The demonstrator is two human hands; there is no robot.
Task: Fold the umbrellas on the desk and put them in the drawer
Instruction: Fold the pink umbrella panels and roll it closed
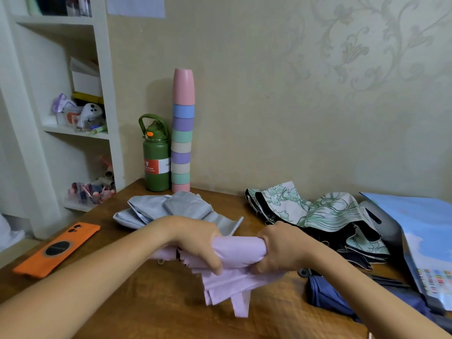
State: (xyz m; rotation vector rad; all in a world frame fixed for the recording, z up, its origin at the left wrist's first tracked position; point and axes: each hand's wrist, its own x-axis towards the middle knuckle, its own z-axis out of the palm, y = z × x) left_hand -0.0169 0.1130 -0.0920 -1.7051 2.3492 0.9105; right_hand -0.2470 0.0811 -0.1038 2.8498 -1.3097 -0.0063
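Observation:
A pale lilac umbrella [234, 253] lies across the middle of the wooden desk [159, 304], partly rolled, with loose flaps hanging toward me. My left hand [198, 241] grips its left part and my right hand [281, 248] grips its right part, fingers curled round the fabric. Behind them a silver-grey umbrella [176, 209] lies unfolded. A white umbrella with a green flower print and black lining [325, 216] is spread at the right. A dark blue umbrella [330, 294] lies under my right forearm. No drawer is in view.
An orange phone [58, 248] lies face down at the desk's left. A green bottle [156, 157] and a tall stack of pastel cups [182, 133] stand by the wall. A blue printed sheet [425, 241] covers the right edge. White shelves [73, 130] hold clutter at left.

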